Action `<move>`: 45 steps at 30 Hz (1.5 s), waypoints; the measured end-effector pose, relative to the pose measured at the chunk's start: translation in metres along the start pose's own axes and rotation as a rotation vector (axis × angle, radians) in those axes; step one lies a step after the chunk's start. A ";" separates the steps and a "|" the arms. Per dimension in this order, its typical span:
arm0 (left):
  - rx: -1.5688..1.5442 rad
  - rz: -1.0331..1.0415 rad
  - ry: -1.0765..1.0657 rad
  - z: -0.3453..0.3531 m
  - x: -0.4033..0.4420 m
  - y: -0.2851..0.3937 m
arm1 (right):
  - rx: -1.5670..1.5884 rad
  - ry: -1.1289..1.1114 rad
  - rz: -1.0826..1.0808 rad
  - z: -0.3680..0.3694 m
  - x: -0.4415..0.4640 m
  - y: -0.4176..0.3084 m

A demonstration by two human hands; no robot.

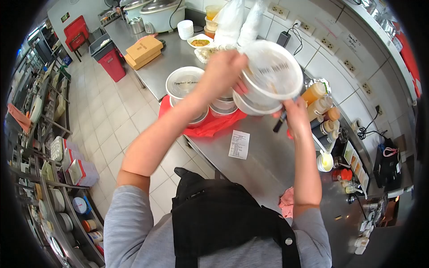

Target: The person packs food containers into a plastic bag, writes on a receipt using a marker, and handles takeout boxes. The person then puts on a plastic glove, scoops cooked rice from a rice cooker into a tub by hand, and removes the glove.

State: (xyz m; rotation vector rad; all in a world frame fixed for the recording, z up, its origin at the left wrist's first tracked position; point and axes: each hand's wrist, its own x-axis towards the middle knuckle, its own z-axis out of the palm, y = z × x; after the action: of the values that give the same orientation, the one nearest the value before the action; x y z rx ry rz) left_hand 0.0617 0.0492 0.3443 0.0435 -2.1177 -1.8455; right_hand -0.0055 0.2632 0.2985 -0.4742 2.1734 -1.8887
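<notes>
A round lidded plastic container (273,71) with dark writing on its lid is held up between my hands, tilted. My left hand (227,73) grips its left edge. My right hand (296,115) is closed at its lower right edge, with a dark marker (280,121) also in the fingers. Just below it is the rim of another round container (252,108). Left of my hands, a lidded container (184,82) with writing sits on top of others, with a red plastic bag (213,129) around their base. A printed receipt (239,144) lies on the steel counter (259,156).
Sauce bottles (319,107) stand along the tiled wall at the right. Cardboard boxes (143,51) are on the counter at the back left, near small bowls of food (200,42). A pink cloth (287,202) lies by my right elbow. A red bin (109,61) stands on the floor.
</notes>
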 end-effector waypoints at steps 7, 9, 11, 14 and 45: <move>0.028 0.150 0.297 -0.093 0.000 0.059 | 0.181 -0.204 -0.028 0.039 0.097 -0.006; 0.099 0.108 0.368 -0.116 -0.010 0.060 | 0.189 -0.224 -0.013 0.045 0.117 0.004; 0.117 0.083 0.436 -0.125 -0.022 0.048 | 0.204 -0.206 0.101 0.055 0.124 0.004; 0.107 -0.030 0.468 -0.134 -0.035 -0.001 | 0.248 -0.239 0.108 0.063 0.125 0.003; 0.178 -0.085 -0.505 0.104 -0.151 -0.183 | 0.251 -0.056 0.118 0.026 -0.085 0.164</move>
State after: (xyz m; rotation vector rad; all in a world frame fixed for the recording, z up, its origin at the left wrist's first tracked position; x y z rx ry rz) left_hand 0.1420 0.1557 0.1215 -0.3294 -2.6488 -1.8548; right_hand 0.0667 0.2921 0.1287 -0.3390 1.8517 -2.0197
